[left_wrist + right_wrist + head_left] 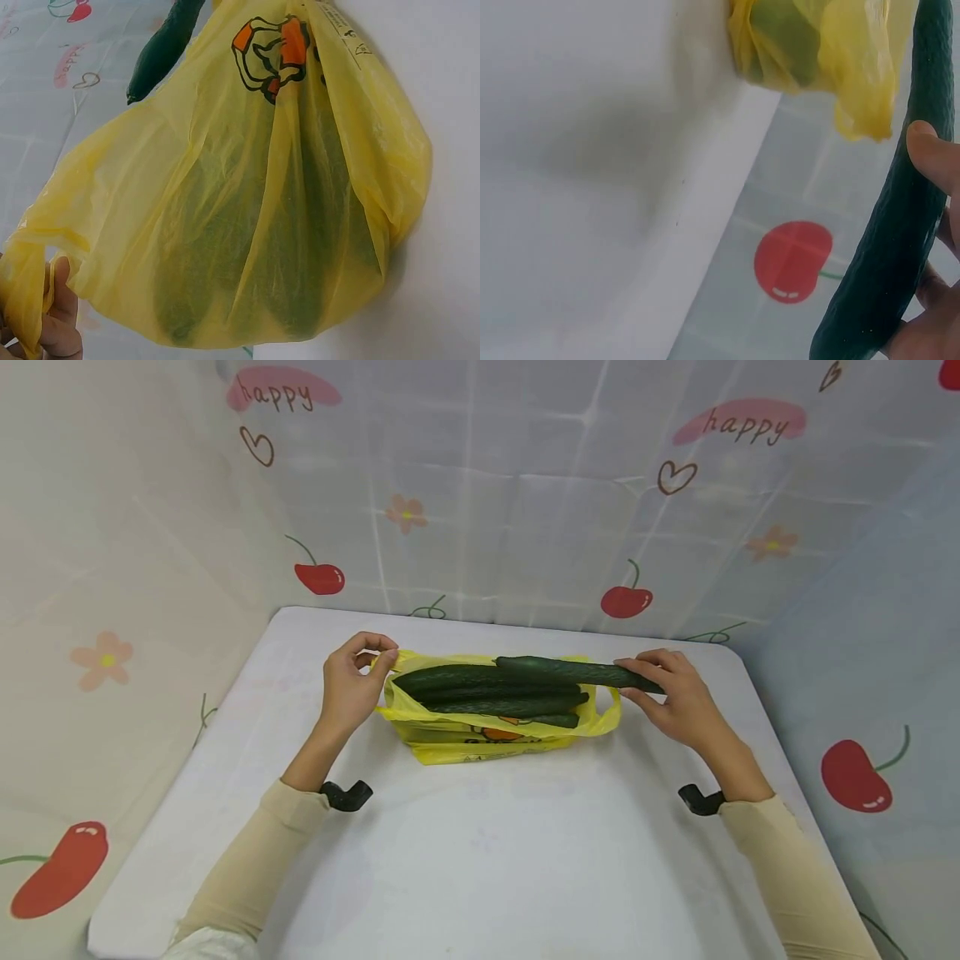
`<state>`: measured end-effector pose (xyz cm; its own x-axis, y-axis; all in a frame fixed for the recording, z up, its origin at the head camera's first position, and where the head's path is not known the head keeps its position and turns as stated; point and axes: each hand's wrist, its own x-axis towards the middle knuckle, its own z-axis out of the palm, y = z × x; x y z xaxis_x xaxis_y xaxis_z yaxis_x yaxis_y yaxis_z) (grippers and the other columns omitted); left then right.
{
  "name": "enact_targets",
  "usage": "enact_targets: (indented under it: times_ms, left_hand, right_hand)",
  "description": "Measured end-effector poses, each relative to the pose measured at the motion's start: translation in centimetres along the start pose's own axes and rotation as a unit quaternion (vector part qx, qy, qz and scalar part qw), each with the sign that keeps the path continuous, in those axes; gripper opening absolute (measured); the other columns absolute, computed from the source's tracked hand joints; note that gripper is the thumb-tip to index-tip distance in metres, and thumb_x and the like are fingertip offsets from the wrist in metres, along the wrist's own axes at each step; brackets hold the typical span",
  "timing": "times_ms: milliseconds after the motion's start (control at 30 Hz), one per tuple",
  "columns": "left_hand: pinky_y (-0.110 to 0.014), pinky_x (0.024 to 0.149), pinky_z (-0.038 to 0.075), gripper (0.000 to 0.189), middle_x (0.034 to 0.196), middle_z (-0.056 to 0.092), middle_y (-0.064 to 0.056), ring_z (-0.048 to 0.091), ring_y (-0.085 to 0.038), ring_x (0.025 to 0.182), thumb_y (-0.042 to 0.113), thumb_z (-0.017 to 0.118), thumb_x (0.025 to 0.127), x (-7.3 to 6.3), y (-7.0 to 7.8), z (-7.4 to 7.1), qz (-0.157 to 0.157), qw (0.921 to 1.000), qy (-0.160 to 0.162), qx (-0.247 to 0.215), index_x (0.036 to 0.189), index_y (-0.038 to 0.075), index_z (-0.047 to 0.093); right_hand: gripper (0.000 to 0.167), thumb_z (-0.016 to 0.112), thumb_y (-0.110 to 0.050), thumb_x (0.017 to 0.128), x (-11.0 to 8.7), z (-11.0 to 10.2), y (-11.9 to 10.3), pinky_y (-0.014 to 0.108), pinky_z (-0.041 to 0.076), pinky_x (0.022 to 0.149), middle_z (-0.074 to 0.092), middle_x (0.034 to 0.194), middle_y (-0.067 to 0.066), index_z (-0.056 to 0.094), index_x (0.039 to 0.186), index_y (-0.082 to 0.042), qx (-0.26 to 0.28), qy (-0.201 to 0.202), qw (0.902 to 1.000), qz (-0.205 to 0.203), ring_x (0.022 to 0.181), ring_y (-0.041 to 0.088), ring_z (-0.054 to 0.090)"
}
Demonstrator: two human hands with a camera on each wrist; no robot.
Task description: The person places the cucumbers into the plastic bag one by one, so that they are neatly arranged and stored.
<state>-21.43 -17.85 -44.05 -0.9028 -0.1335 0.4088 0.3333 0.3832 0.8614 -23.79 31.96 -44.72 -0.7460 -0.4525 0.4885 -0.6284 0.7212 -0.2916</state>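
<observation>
A yellow plastic bag (442,743) lies on the white table with its mouth spread, and several dark green cucumbers (480,693) show inside it. My left hand (352,685) pinches a handle at the bag's left end; in the left wrist view its fingers (61,322) curl round the yellow film. At the other side my right hand (675,697) grips one cucumber (558,670) near its right end. That cucumber lies across the top of the bag opening, its left end above the others. In the right wrist view the thumb (934,154) presses on the same cucumber (889,247).
The white table (480,852) has rounded corners. Behind it hangs a pale curtain (495,527) printed with cherries, hearts and flowers, and similar cloth covers both sides. A black strap piece (347,796) sticks out from the left wrist, another black piece (701,800) from the right.
</observation>
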Motion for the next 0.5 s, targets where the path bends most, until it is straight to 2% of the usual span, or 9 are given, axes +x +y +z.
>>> enact_targets:
  times_ms: [133,300,500]
  left_hand:
    - [-0.019,0.060,0.042,0.009,0.104,0.074,-0.012,0.071,-0.010,0.082,0.014,0.075,0.102,0.1,-0.2,0.1,-0.002,1.0000,0.004,-0.002,0.108,0.007,0.076]
    - [-0.019,0.063,0.044,0.010,0.105,0.074,-0.015,0.072,-0.017,0.083,0.010,0.073,0.102,0.2,-0.1,0.4,-0.005,1.0000,0.001,0.000,0.109,0.004,0.075]
    - [-0.021,0.063,0.043,0.009,0.103,0.072,-0.021,0.071,-0.023,0.082,0.003,0.071,0.102,-0.1,1.3,0.2,-0.010,0.9999,0.004,-0.003,0.108,-0.003,0.073]
  right_hand:
    - [0.052,0.089,-0.009,0.087,0.8,1.1,-0.8,0.049,0.046,0.087,0.068,0.122,0.014,0.073,0.136,-0.015,0.002,-0.012,0.9998,-0.017,0.112,0.032,0.055]
    - [0.053,0.089,-0.008,0.086,1.6,2.2,-1.9,0.049,0.047,0.085,0.069,0.119,0.013,0.074,0.136,-0.014,0.005,-0.013,0.9991,-0.039,0.108,0.031,0.056]
    - [0.052,0.090,-0.015,0.087,2.6,3.3,-3.7,0.049,0.050,0.082,0.071,0.122,0.012,0.074,0.136,-0.018,-0.010,-0.023,0.9980,-0.057,0.108,0.031,0.057]
